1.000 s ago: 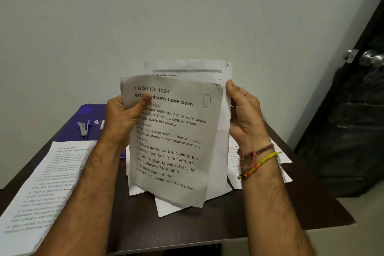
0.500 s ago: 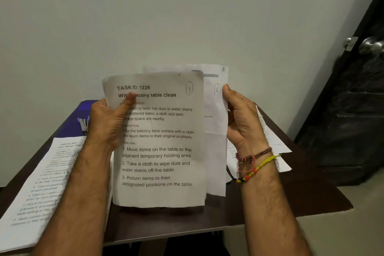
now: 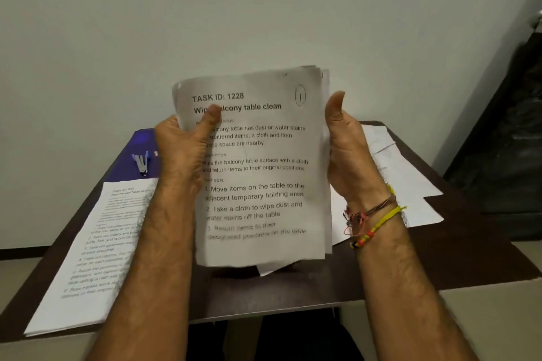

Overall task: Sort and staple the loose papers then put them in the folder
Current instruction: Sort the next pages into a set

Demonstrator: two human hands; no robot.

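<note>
Upright stack of white printed paper sheets (image 3: 264,173) held above the dark brown worktop (image 3: 293,287), left hand (image 3: 181,152) pinching its edge at 9 o'clock, thumb on the front, right hand (image 3: 349,149) gripping at 3 o'clock, fingers hidden behind, blue plastic folder (image 3: 129,161) with small silver stapler (image 3: 141,162) at 10 o'clock, more loose white sheets (image 3: 96,252) lying at 8 o'clock.

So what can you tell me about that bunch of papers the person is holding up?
The held paper stack is several white printed sheets, a bit wrinkled, held upright above the dark table. The front page reads "TASK ID: 1228" and has a hand-circled 1 in its top right corner. Edges of the other sheets peek out on the right and at the bottom. The left hand grips its left edge with the thumb across the text, and the right hand holds its right edge. The bottom lines look blurred.
</note>
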